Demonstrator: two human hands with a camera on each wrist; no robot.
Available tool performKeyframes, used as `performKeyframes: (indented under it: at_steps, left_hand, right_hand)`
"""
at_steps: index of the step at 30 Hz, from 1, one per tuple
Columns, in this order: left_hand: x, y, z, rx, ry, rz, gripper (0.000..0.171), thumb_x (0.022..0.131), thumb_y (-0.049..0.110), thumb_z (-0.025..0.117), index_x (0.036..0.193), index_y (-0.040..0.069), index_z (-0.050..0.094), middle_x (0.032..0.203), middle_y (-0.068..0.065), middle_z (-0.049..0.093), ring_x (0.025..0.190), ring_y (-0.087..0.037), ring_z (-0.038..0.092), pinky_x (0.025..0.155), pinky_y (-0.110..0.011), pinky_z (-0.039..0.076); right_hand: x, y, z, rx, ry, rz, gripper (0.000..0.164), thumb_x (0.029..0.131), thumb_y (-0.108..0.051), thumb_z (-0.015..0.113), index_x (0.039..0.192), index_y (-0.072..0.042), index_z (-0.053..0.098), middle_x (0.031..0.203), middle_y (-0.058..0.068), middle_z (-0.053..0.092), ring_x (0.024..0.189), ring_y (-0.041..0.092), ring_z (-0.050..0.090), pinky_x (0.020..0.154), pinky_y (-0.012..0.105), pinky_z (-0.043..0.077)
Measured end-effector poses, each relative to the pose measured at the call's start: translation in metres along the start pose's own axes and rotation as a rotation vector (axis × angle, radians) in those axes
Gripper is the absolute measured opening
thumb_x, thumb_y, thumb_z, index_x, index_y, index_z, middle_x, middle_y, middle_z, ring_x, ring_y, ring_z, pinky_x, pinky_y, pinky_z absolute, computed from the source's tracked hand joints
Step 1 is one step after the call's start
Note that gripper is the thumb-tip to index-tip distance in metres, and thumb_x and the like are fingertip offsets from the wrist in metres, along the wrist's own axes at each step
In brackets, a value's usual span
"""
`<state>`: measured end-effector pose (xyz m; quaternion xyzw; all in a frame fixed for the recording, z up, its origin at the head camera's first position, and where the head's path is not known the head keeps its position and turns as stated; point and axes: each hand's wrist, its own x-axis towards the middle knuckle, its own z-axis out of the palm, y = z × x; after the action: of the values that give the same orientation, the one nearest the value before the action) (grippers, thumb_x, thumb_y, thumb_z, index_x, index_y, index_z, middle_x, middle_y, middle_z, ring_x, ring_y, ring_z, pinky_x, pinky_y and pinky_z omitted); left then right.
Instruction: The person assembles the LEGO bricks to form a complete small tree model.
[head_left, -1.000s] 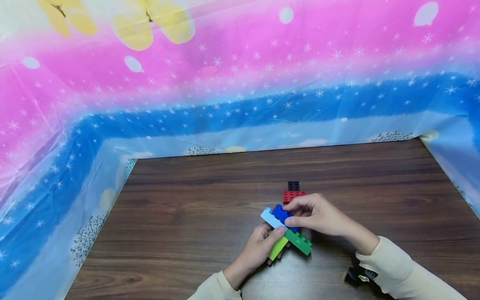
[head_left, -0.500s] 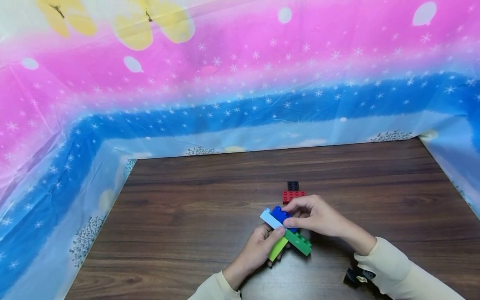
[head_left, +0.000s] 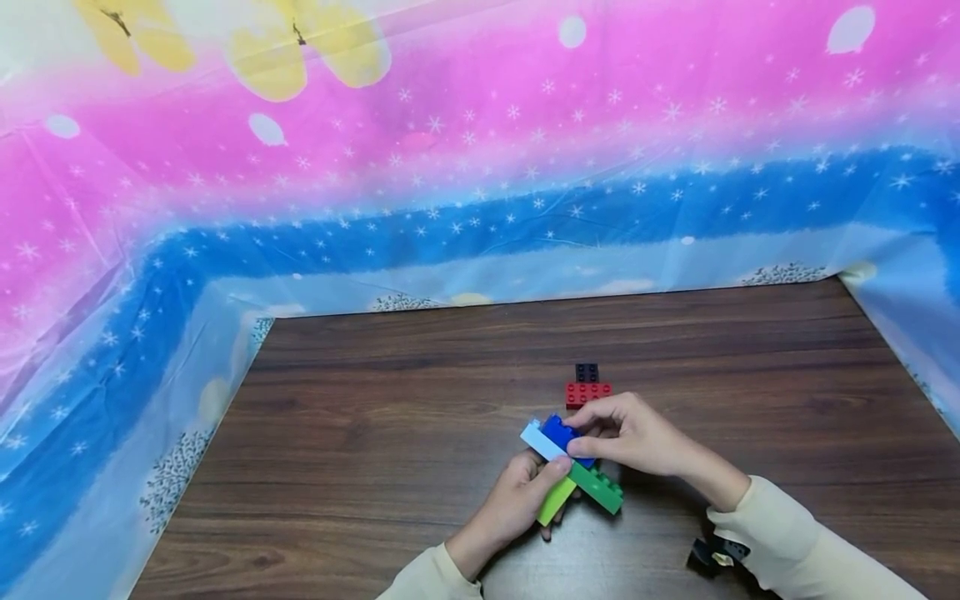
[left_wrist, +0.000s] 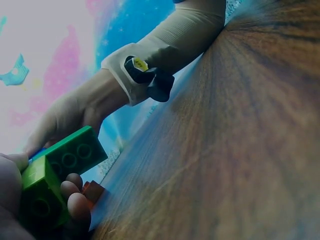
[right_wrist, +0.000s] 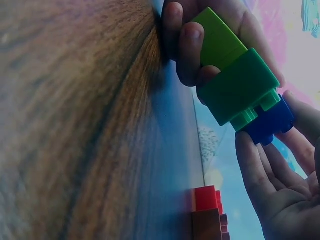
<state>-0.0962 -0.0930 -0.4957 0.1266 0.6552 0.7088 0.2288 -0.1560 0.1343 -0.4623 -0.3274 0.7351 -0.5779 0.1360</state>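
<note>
Both hands hold one cluster of toy building bricks above the table. My left hand (head_left: 517, 492) grips it from below, its thumb lying over the joint and fingers curled round the lime green brick (head_left: 557, 500). A light blue brick (head_left: 542, 439) and a dark green brick (head_left: 598, 487) extend to either side of that thumb. On top, my right hand (head_left: 637, 433) pinches a dark blue brick (head_left: 558, 431) between thumb and fingers. In the right wrist view the blue brick (right_wrist: 272, 120) sits against the studs of the green brick (right_wrist: 239, 86).
Behind the right hand, a red brick (head_left: 588, 393) and a small black brick (head_left: 587, 372) lie on the dark wooden table (head_left: 375, 400). A black device (head_left: 716, 554) is at the right sleeve's cuff. Printed cloth (head_left: 480, 208) hangs along the table's far and side edges.
Hardly anything differs. The right hand has shifted very slightly down and left on the blue brick, while the left hand keeps its grip.
</note>
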Motion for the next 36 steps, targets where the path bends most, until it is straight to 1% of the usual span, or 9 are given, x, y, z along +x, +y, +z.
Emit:
performKeyframes:
  at_steps: [3, 11, 22, 24, 27, 30, 31, 34, 36]
  left_hand:
    - [0.0, 0.001, 0.0, 0.008, -0.006, -0.006, 0.044, 0.113, 0.032, 0.051, 0.134, -0.006, 0.058, 0.089, -0.018, 0.07, 0.053, -0.012, 0.055, 0.039, -0.021, 0.048]
    - [0.002, 0.001, 0.0, 0.005, -0.027, 0.03, 0.047, 0.113, 0.032, 0.05, 0.14, -0.006, 0.054, 0.091, -0.025, 0.068, 0.052, -0.011, 0.054, 0.039, -0.02, 0.045]
    - [0.001, -0.001, -0.002, 0.019, -0.031, 0.062, 0.05, 0.113, 0.03, 0.053, 0.149, -0.005, 0.049, 0.079, -0.003, 0.061, 0.052, -0.008, 0.051, 0.045, -0.019, 0.046]
    - [0.001, -0.001, -0.002, 0.033, -0.023, 0.068, 0.051, 0.112, 0.03, 0.054, 0.149, -0.004, 0.049, 0.087, -0.003, 0.064, 0.058, -0.007, 0.054, 0.05, -0.018, 0.048]
    - [0.001, -0.001, -0.002, 0.058, -0.01, 0.089, 0.052, 0.112, 0.029, 0.055, 0.151, -0.004, 0.048, 0.11, -0.008, 0.07, 0.077, -0.005, 0.061, 0.068, -0.017, 0.052]
    - [0.002, -0.001, -0.002, 0.057, 0.007, 0.111, 0.053, 0.112, 0.028, 0.055, 0.152, -0.005, 0.047, 0.129, -0.015, 0.067, 0.096, -0.005, 0.062, 0.082, -0.017, 0.052]
    - [0.002, -0.001, -0.001, 0.047, 0.012, 0.113, 0.054, 0.111, 0.028, 0.056, 0.152, -0.006, 0.046, 0.13, -0.017, 0.066, 0.096, -0.006, 0.062, 0.082, -0.018, 0.052]
    - [0.005, 0.0, 0.003, -0.008, 0.033, 0.087, 0.057, 0.109, 0.031, 0.061, 0.15, -0.008, 0.049, 0.112, -0.01, 0.07, 0.081, -0.006, 0.062, 0.069, -0.018, 0.053]
    - [0.007, 0.001, 0.005, -0.053, 0.044, 0.05, 0.052, 0.106, 0.033, 0.066, 0.137, -0.008, 0.057, 0.095, -0.003, 0.069, 0.069, -0.007, 0.06, 0.06, -0.019, 0.052]
  right_hand:
    - [0.0, 0.001, 0.0, 0.037, -0.008, -0.01, 0.02, 0.098, -0.005, 0.075, 0.116, 0.003, 0.076, 0.111, 0.013, 0.078, 0.094, 0.014, 0.074, 0.081, 0.032, 0.064]
    - [0.0, -0.001, 0.0, 0.061, 0.012, -0.03, 0.019, 0.096, -0.003, 0.076, 0.114, 0.004, 0.077, 0.107, 0.013, 0.079, 0.087, 0.012, 0.073, 0.075, 0.03, 0.063]
    - [-0.003, -0.005, 0.006, 0.029, 0.049, 0.015, 0.021, 0.096, -0.008, 0.079, 0.114, 0.002, 0.078, 0.108, 0.013, 0.078, 0.084, 0.011, 0.07, 0.069, 0.027, 0.06]
    - [-0.003, -0.006, 0.006, 0.021, 0.054, 0.018, 0.02, 0.095, -0.008, 0.079, 0.113, 0.002, 0.078, 0.107, 0.013, 0.078, 0.083, 0.011, 0.069, 0.069, 0.027, 0.059]
    - [-0.003, -0.007, 0.007, 0.013, 0.055, 0.035, 0.021, 0.095, -0.009, 0.08, 0.113, 0.001, 0.078, 0.107, 0.012, 0.078, 0.082, 0.012, 0.069, 0.068, 0.027, 0.059]
    - [-0.003, -0.01, 0.008, -0.009, 0.064, 0.055, 0.024, 0.095, -0.011, 0.08, 0.115, 0.001, 0.079, 0.108, 0.012, 0.079, 0.082, 0.012, 0.07, 0.067, 0.028, 0.06]
    - [-0.003, -0.012, 0.007, -0.012, 0.062, 0.059, 0.025, 0.096, -0.012, 0.08, 0.116, 0.001, 0.078, 0.108, 0.013, 0.079, 0.081, 0.012, 0.07, 0.067, 0.028, 0.061]
    - [-0.003, -0.013, 0.001, -0.047, 0.07, 0.031, 0.027, 0.097, -0.012, 0.078, 0.121, 0.0, 0.077, 0.111, 0.013, 0.078, 0.082, 0.013, 0.072, 0.068, 0.03, 0.062]
    - [-0.003, -0.012, -0.008, -0.169, 0.128, -0.039, 0.021, 0.098, -0.011, 0.077, 0.117, -0.003, 0.079, 0.108, 0.008, 0.079, 0.082, 0.011, 0.072, 0.068, 0.03, 0.062]
